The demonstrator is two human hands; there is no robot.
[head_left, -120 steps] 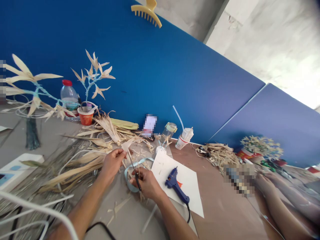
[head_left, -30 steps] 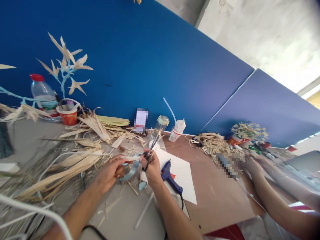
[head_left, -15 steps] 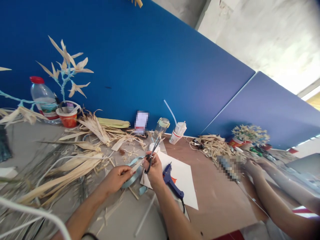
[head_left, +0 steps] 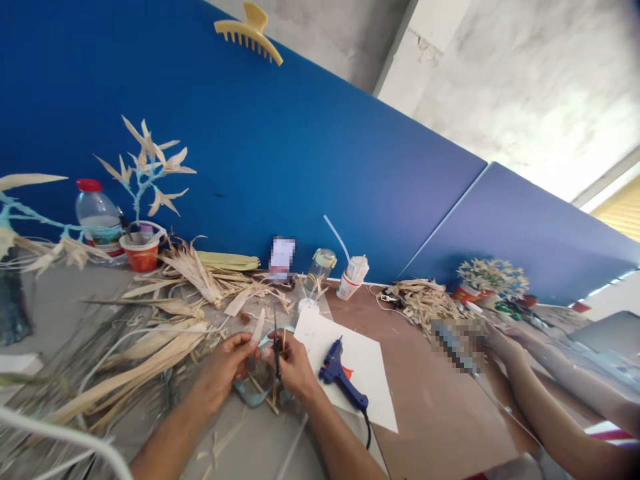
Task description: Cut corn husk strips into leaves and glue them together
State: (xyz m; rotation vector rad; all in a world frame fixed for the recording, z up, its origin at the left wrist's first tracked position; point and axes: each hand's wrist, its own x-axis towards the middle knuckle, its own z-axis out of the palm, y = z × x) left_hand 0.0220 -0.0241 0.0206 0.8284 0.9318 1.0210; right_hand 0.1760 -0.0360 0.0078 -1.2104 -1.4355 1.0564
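Note:
My left hand (head_left: 231, 365) pinches a pale strip of corn husk (head_left: 259, 325), which points upward from the fingertips. Close beside it, my right hand (head_left: 295, 368) is closed around dark scissors (head_left: 277, 350), held upright with the tip up. Whether the blades are apart is hard to make out. A light blue ribbon roll (head_left: 249, 395) lies on the table beneath both hands, partly hidden by them. To the right, a blue glue gun (head_left: 343, 377) rests on a white sheet (head_left: 376, 363).
Dried corn husks (head_left: 150, 353) spread over the left side. Behind stand a red paper cup (head_left: 141, 255), a bottle (head_left: 97, 213), a jar (head_left: 320, 267) and a white cup (head_left: 350, 283). A white cable (head_left: 65, 427) arcs at the front left. Another person's arms (head_left: 530, 393) are at right.
The view has tilted upward, showing a yellow hair claw on the partition. My right hand has turned the scissors upright. The husk strip in my left hand now points upward.

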